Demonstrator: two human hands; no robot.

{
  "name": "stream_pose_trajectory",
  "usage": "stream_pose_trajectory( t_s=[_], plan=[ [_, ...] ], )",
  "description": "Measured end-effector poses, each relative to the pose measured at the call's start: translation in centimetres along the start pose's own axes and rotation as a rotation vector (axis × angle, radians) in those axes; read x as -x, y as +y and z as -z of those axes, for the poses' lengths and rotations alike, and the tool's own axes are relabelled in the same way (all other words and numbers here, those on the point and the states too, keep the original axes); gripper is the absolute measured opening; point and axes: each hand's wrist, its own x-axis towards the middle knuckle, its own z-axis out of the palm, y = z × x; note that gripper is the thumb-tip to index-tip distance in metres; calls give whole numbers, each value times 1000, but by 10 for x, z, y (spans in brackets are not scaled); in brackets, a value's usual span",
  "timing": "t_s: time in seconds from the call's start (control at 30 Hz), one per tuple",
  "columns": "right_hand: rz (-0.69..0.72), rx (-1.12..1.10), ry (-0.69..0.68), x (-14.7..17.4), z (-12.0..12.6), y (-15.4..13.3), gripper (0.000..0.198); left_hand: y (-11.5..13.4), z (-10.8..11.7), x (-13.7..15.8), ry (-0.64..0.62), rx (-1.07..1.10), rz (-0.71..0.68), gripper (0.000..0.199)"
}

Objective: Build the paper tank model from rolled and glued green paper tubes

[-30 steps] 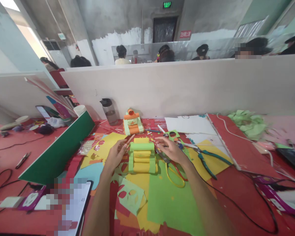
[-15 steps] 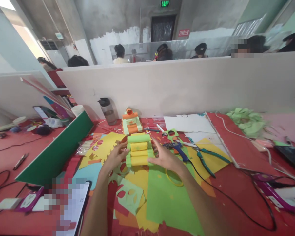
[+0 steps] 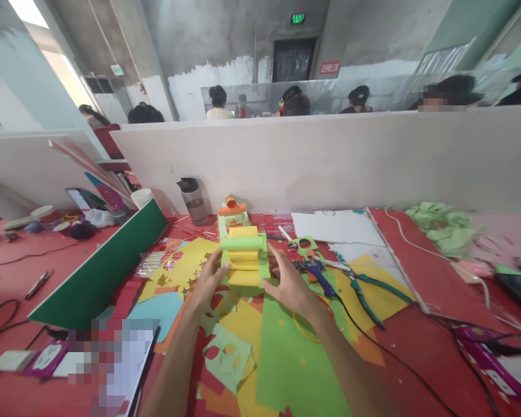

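Between my two hands sits a green and yellow paper model point(image 3: 243, 275), built of rolled and folded paper with a green roll across its top. My left hand point(image 3: 211, 278) grips its left side, the thumb near the yellow strips. On the right side, my right hand point(image 3: 289, 281) holds it with thumb and fingers apart around the edge. The outer fingers of both hands are partly hidden behind the model. Just beyond stands a similar orange and pale green paper model point(image 3: 233, 215) with a rolled orange tube on top.
Cut paper sheets, including a green sheet point(image 3: 301, 359), cover the red table. To the right lie a blue glue gun point(image 3: 321, 279) with a black cord and teal-handled pliers point(image 3: 367, 295). A green board point(image 3: 99, 269), a tablet point(image 3: 132, 365) and a water bottle point(image 3: 194, 202) stand or lie leftward.
The paper model has tilted in my hands: a yellow part now shows behind the green roll, and the star-marked front is turned out of sight. My view has shifted slightly.
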Motion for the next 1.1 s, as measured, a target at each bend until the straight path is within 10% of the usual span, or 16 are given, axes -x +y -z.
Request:
stream_pose_trajectory(
  t_s=[0.83, 1.1],
  plan=[
    [-177, -589, -82, -12, 30, 16, 42, 29, 33, -6, -272, 132, 129, 61],
    [-250, -753, 53, -15, 36, 12, 32, 51, 11, -50, -226, 135, 100, 57]
  ],
)
